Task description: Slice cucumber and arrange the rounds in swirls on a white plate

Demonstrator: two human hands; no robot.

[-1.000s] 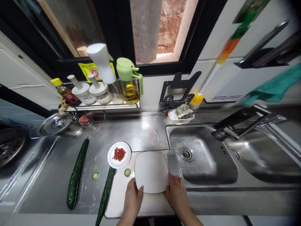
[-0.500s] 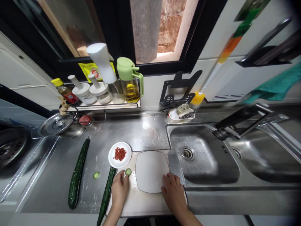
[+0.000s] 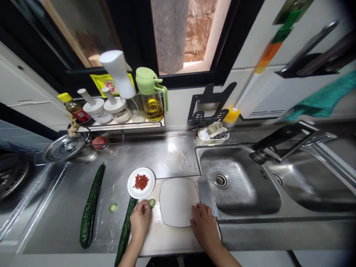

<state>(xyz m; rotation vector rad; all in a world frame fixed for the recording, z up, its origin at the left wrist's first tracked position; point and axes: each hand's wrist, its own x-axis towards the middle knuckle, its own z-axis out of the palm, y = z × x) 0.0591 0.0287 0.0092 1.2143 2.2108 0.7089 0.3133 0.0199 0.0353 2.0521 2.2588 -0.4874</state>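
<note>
My left hand (image 3: 141, 218) is closed in a pinch, fingertips on a small cucumber end piece (image 3: 151, 203) at the left of the white cutting board (image 3: 158, 241). Just beside that hand, a long cucumber (image 3: 126, 230) lies partly on the board's left edge. A white squarish plate (image 3: 179, 202) rests on the board between my hands. My right hand (image 3: 205, 224) lies with its fingers apart on the plate's right rim. A knife blade (image 3: 206, 193) lies flat beyond that hand; its handle is hidden.
A small white dish (image 3: 130, 187) holds red berries. Further left lie another cucumber (image 3: 91, 207) and a cut end (image 3: 113, 207). A double sink (image 3: 239, 178) with a faucet (image 3: 280, 144) is on the right. Seasoning jars (image 3: 115, 109) and an oil bottle (image 3: 152, 100) stand on a rack behind.
My left hand has shifted slightly, its fingers drawn closer around the cucumber end piece. My right hand stays on the plate's rim. The whole view has moved a little.
</note>
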